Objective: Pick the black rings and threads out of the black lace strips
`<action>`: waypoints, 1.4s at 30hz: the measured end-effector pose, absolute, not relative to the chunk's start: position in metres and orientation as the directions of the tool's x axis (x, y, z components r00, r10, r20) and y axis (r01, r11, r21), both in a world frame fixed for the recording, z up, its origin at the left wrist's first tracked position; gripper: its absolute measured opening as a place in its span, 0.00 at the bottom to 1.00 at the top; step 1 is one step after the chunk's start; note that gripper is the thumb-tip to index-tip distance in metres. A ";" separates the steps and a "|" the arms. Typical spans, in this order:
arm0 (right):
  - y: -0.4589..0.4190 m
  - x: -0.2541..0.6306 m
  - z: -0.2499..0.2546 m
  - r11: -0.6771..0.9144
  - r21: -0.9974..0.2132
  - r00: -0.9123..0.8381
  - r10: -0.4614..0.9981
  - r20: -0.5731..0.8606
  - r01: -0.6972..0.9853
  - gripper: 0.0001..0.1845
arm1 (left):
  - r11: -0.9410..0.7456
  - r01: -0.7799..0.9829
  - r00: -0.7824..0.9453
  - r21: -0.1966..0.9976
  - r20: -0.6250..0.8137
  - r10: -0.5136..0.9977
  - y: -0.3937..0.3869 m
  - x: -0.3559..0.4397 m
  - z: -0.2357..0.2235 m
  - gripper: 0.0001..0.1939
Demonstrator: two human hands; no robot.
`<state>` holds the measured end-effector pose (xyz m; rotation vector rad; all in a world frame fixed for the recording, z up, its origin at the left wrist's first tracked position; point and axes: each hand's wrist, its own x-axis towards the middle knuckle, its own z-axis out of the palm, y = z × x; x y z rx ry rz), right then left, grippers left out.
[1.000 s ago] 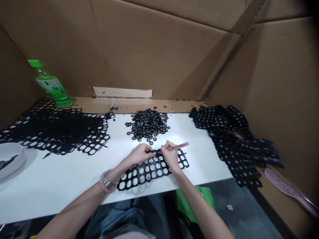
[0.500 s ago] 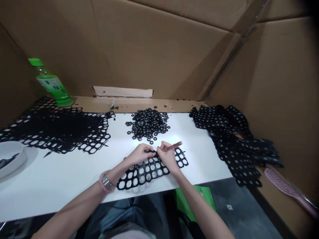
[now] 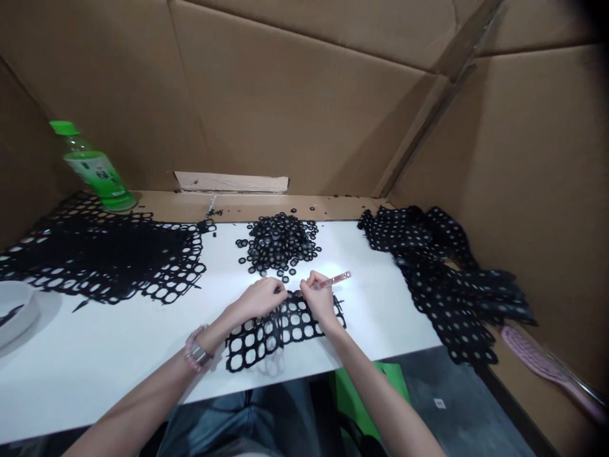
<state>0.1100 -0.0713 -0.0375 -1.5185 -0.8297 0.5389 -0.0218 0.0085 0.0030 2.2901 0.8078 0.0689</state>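
Black mesh sheet (image 3: 269, 336) lies mid-worktop (image 3: 390, 311) by front edge, L hand (image 3: 259, 298) fingers curled tight on its far edge, R hand (image 3: 321, 299) fingers narrow round pink pen (image 3: 333, 280); pile of black rings (image 3: 280, 244) just behind.

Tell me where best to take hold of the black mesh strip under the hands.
Probably take the mesh strip by its near-left corner, coming from the person's side: it lies flat on the table, the left hand and right hand cover its far edge, and open holes let fingers hook a strand.
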 end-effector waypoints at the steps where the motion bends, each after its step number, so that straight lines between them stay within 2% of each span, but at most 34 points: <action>1: -0.072 0.110 -0.038 0.017 -0.981 0.634 0.761 0.139 0.195 0.13 | -0.558 0.537 0.801 0.632 -0.175 0.572 0.008 -0.021 0.003 0.14; 12: -0.074 0.110 -0.032 -0.004 -0.961 0.613 0.771 0.172 0.275 0.13 | -0.582 0.498 0.818 0.643 -0.126 0.561 0.011 -0.023 -0.009 0.13; 19: -0.073 0.107 -0.032 0.018 -0.948 0.574 0.792 0.207 0.317 0.14 | -0.579 0.391 0.848 0.715 -0.034 0.529 0.009 -0.023 -0.013 0.12; 23: -0.073 0.104 -0.034 0.040 -0.957 0.555 0.807 0.200 0.287 0.14 | -0.521 0.330 0.856 0.787 -0.016 0.517 0.008 -0.024 -0.017 0.11; 26: -0.073 0.108 -0.036 0.055 -0.979 0.583 0.796 0.163 0.198 0.15 | -0.490 0.315 0.856 0.813 -0.021 0.516 0.009 -0.022 -0.017 0.11; 33: -0.072 0.119 -0.042 0.146 -0.987 0.721 0.691 0.051 -0.070 0.17 | -0.575 0.486 0.816 0.657 -0.106 0.569 0.007 -0.011 -0.007 0.10; 38: -0.069 0.122 -0.042 0.172 -0.979 0.760 0.649 0.030 -0.109 0.16 | -0.560 0.558 0.770 0.613 -0.131 0.624 0.005 -0.005 -0.004 0.17; 42: -0.068 0.126 -0.041 0.139 -0.988 0.725 0.687 0.048 -0.066 0.15 | -0.563 0.550 0.781 0.617 -0.141 0.608 0.007 -0.005 -0.006 0.15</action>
